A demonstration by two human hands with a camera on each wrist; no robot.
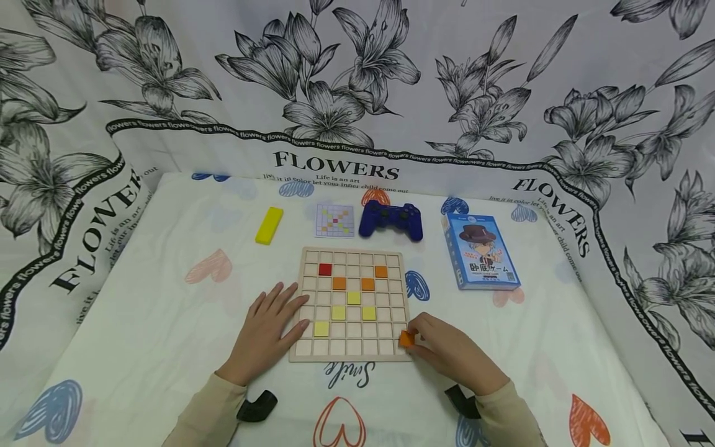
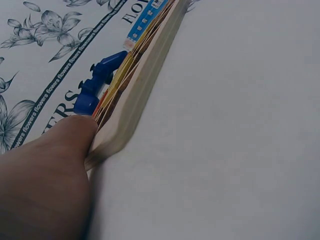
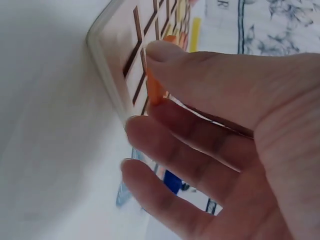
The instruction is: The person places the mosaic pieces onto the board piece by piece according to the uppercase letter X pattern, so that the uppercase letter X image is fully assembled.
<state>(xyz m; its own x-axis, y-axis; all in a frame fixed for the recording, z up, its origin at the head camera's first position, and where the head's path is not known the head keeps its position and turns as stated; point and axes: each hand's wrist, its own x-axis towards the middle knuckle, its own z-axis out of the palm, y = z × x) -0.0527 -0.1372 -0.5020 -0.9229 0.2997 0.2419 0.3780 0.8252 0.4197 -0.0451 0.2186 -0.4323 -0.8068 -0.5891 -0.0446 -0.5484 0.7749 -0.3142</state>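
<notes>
A square wooden grid board [image 1: 346,359] lies flat on the cloth. Within its cells sit several small square tiles: a red tile [image 1: 325,269], orange ones such as this orange tile [image 1: 381,271], and yellow ones such as this yellow tile [image 1: 354,298]. My left hand [image 1: 270,329] rests at the board's left edge, fingers extended and fingertips over the rim. Over the lower right corner, my right hand [image 1: 447,344] pinches another orange tile [image 3: 156,87] between thumb and forefinger. The right wrist view shows that tile held on edge, partly hidden by the thumb.
Behind the board lie a yellow block [image 1: 269,225], a small grid pattern card [image 1: 334,221] and a blue game controller [image 1: 391,220]. A blue game box [image 1: 483,252] lies at the right. The white cloth [image 1: 139,323] rises as a backdrop behind.
</notes>
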